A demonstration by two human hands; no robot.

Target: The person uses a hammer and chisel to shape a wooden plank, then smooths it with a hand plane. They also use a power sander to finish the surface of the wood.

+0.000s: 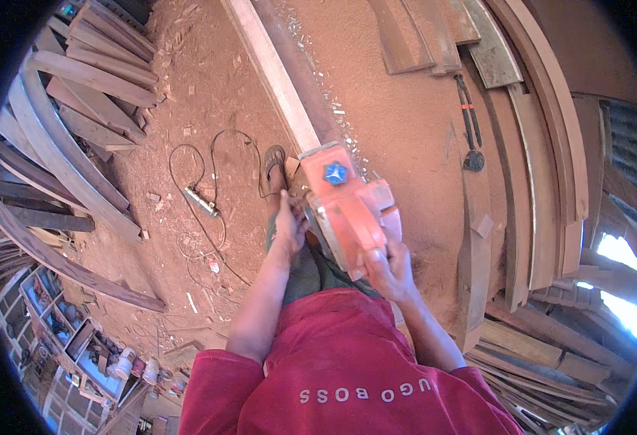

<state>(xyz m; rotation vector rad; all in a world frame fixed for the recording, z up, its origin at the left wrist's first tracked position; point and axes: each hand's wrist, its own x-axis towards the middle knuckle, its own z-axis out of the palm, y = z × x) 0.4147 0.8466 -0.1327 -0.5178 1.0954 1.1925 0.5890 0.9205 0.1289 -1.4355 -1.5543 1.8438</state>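
My right hand (387, 272) is closed round the rear handle of an orange electric hand planer (344, 210) with a blue front knob (335, 172). The planer sits at the near end of a long, narrow, pale wooden board (278, 76), which runs away toward the top of the view. Beside the planer's left flank, low down, is my left hand (289, 226). Its thumb points forward and its fingers curl in toward the planer and the board's end. What those fingers grip is hidden by the tool and its shadow.
A black cable (213, 163) with a connector block (201, 201) loops over the sawdust-covered floor, near my sandalled foot (275, 163). Pincers (469, 119) with red-and-black handles lie at right, beside long planks (543, 145). Curved timbers (72, 145) are stacked at left, above a cluttered frame with paint tins (126, 362).
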